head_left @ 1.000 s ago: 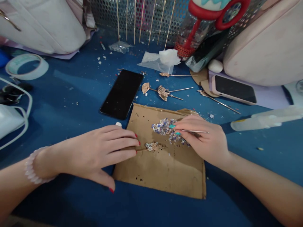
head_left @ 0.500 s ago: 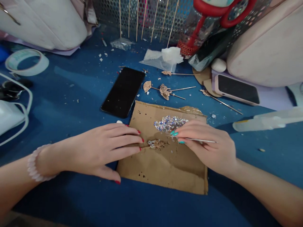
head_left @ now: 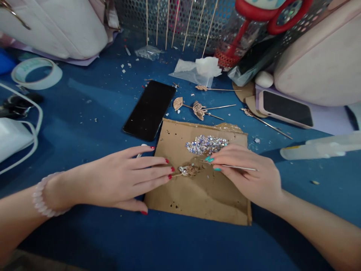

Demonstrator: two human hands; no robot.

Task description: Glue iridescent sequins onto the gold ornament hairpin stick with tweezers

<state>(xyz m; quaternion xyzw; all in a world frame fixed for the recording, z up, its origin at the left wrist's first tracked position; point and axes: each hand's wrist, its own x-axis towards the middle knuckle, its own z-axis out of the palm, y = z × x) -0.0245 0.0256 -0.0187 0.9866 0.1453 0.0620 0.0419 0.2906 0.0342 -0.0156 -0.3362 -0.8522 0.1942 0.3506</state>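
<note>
On the cardboard [head_left: 194,195], near its middle, we have a small gold ornament [head_left: 189,170] lying flat, and it's only partly dressed: pale, shiny stones sit at the end by its thin stem [head_left: 177,175], while the far end shows mostly bare gold. Plenty of loose stones [head_left: 204,145], a whole glittering heap, wait at one o'clock from it. Our left hand [head_left: 118,177] is palm down, open, fingers stretched; the ornament lies at its three o'clock, just past the fingertips, which come right up to the stem. Whether they press on it, we can't tell. Over on the other side, our right hand [head_left: 251,169] pinches a slim metal tool [head_left: 235,166] between thumb and fingers, with the ornament at its nine o'clock, close to the tip but apart. And at eleven o'clock from the ornament, there's a black phone [head_left: 150,110] flat on the blue desk [head_left: 84,233]!
</note>
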